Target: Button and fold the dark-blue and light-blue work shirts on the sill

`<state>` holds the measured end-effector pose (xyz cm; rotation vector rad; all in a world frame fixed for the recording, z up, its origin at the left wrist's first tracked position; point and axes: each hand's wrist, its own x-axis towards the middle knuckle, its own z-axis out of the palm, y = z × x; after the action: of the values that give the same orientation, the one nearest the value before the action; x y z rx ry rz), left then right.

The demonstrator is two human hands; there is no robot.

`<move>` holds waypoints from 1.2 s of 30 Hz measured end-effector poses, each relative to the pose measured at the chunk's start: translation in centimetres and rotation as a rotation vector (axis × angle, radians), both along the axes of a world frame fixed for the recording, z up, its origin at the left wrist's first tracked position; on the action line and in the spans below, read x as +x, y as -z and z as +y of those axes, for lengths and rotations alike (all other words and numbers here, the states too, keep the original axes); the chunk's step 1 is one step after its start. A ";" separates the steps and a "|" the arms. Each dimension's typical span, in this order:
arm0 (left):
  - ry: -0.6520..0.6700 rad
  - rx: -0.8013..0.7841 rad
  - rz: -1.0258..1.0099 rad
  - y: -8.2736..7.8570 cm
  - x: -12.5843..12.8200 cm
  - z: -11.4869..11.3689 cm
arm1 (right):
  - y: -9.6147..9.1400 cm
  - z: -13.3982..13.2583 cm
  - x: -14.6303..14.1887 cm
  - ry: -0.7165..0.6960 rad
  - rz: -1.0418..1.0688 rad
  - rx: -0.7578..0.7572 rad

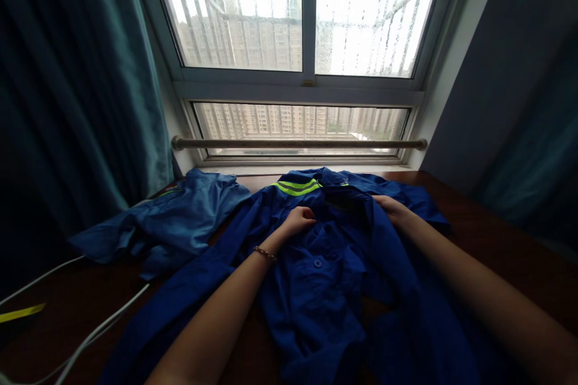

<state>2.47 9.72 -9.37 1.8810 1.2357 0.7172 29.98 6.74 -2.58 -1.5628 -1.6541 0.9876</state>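
Observation:
A dark blue work jacket [316, 277] with buttons and a yellow-green reflective stripe [295, 187] lies spread on a dark wooden table [497, 234]. My left hand [298, 219] is closed, pinching the jacket's fabric near the collar on the left side. My right hand [394, 209] grips the fabric on the right side of the collar, fingers curled into the cloth. A beaded bracelet [265, 253] sits on my left wrist.
A second, lighter blue garment [180, 222] lies crumpled at the left of the table. White cables [103, 328] run across the table's left front, beside a yellow strip [22, 313]. A window with a rail [298, 144] stands behind; teal curtains [76, 84] hang on both sides.

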 end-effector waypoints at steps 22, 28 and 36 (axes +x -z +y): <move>-0.006 0.016 -0.094 -0.1 0.0 -0.5 | -2.1 -10.7 1.4 -0.206 -1.113 -0.056; -0.023 -0.060 -0.180 -0.1 0.0 -0.3 | -6.9 -12.5 3.7 -0.297 -0.519 0.398; -0.073 -0.166 -0.329 -0.9 -0.1 -0.4 | -7.2 -15.8 -2.0 -0.863 -0.358 0.214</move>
<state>2.39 9.29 -8.47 1.5187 1.1189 0.8941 27.99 -9.07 4.63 -0.8896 -2.6905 0.8988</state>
